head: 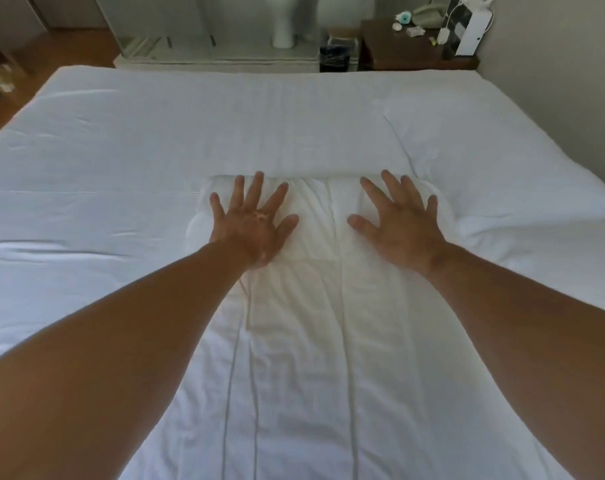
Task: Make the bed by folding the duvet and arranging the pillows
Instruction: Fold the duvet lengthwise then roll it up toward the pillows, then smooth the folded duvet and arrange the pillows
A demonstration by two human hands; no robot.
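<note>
A folded white duvet (315, 306) lies as a long strip down the middle of the bed (121, 133), running from the near edge to its far folded end. My left hand (252, 223) presses flat on the left part of that far end, fingers spread. My right hand (398, 226) lies flat on the right part, fingers also spread. Neither hand grips anything. A white pillow (484, 161) rests on the sheet to the right, just beyond my right hand, close to the wall.
A dark wooden nightstand (398, 53) stands past the far right corner with a phone, a white box and small items. A dark bin (335, 57) sits beside it. Wooden floor (24, 71) shows at the left. A wall (554, 81) borders the bed's right side.
</note>
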